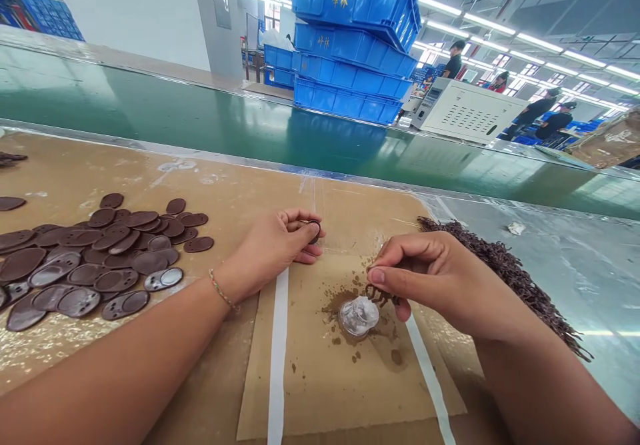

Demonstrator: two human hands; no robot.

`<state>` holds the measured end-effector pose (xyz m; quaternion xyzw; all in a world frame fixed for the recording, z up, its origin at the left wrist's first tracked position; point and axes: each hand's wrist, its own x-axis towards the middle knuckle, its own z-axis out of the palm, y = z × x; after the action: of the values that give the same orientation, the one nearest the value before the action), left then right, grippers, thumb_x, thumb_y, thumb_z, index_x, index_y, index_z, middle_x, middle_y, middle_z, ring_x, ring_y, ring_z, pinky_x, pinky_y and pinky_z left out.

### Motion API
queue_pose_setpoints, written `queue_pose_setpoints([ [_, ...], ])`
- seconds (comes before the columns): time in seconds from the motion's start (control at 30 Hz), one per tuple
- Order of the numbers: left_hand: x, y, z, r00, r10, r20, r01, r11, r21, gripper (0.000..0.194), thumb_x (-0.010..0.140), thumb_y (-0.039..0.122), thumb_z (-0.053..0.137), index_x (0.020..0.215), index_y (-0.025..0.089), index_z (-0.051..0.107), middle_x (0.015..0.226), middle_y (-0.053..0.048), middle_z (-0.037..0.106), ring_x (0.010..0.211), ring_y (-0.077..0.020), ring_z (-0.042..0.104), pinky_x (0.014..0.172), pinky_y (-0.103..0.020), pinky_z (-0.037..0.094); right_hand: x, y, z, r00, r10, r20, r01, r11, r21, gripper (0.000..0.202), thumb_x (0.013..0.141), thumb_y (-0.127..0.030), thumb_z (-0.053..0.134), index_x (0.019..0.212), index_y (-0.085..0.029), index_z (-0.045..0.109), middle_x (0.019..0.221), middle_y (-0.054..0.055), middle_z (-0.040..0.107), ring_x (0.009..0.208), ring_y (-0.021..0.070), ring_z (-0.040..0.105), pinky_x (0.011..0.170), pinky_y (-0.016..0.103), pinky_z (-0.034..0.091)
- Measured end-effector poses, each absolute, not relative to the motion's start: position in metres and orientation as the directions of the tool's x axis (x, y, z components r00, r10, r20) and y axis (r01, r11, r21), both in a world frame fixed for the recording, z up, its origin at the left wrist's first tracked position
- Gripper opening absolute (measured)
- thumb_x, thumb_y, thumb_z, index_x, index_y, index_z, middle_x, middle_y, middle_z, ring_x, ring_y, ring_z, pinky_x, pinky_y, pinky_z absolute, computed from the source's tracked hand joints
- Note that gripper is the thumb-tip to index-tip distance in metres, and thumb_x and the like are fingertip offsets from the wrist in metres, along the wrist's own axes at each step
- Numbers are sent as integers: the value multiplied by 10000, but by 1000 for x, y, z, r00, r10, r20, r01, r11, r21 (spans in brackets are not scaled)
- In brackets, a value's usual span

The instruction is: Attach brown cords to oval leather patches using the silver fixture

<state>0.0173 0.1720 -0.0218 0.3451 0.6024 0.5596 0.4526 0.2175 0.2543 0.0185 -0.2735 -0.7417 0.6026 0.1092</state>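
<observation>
My left hand pinches a small dark brown oval piece between thumb and fingers, above the board. In my right hand, thumb and fingertips close on a dark brown stringy strip with a toothed look. Just left of that strip stands a small clear cup with a whitish lump in it. The cup rests on a cardboard sheet that is spotted with wet stains around it. To the left lies a heap of flat brown oval pieces, some of them shiny.
A long pile of dark brown strips lies right of my right hand. Behind the work board runs a green conveyor belt. Stacked blue crates and a pale metal box stand beyond it, with several people farther back.
</observation>
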Motion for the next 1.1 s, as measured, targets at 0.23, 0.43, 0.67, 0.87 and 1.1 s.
queue_pose_setpoints([
  [0.23, 18, 172, -20, -357, 919, -165, -89, 142, 986, 250, 867, 267, 620, 1066, 120, 590, 981, -96, 690, 685, -113, 659, 642, -226, 572, 218, 247, 21, -866, 490, -104, 255, 251, -934, 126, 733, -237, 784, 722, -150, 693, 691, 15, 639, 536, 79, 554, 477, 173, 425],
  [0.43, 17, 173, -23, -342, 926, -160, -103, 132, 986, 267, 856, 284, 637, 1062, 122, 589, 974, -95, 690, 685, -111, 653, 648, -227, 574, 216, 240, 26, -899, 425, -109, 298, 410, -862, 76, 772, -157, 718, 707, -151, 680, 694, 5, 658, 612, 82, 565, 520, 156, 430],
  [0.67, 18, 173, -23, -349, 924, -153, -99, 126, 987, 259, 856, 274, 635, 1058, 117, 593, 976, -104, 691, 689, -119, 659, 643, -229, 575, 215, 239, 23, -888, 449, -100, 320, 449, -834, 81, 778, -187, 705, 710, -156, 674, 678, 5, 654, 602, 93, 574, 509, 173, 425],
  [0.87, 18, 172, -22, -352, 923, -157, -101, 129, 986, 258, 855, 272, 634, 1059, 119, 594, 995, -108, 692, 691, -119, 657, 646, -233, 575, 215, 238, 22, -891, 443, -103, 337, 491, -803, 91, 787, -222, 695, 715, -168, 681, 684, 2, 657, 604, 98, 562, 513, 189, 414],
  [1.1, 19, 173, -22, -357, 920, -160, -107, 130, 986, 249, 855, 269, 634, 1049, 117, 598, 985, -110, 694, 678, -119, 656, 632, -231, 572, 214, 238, 24, -891, 445, -94, 336, 506, -794, 108, 785, -224, 685, 697, -162, 680, 665, 6, 650, 586, 96, 551, 487, 187, 401],
])
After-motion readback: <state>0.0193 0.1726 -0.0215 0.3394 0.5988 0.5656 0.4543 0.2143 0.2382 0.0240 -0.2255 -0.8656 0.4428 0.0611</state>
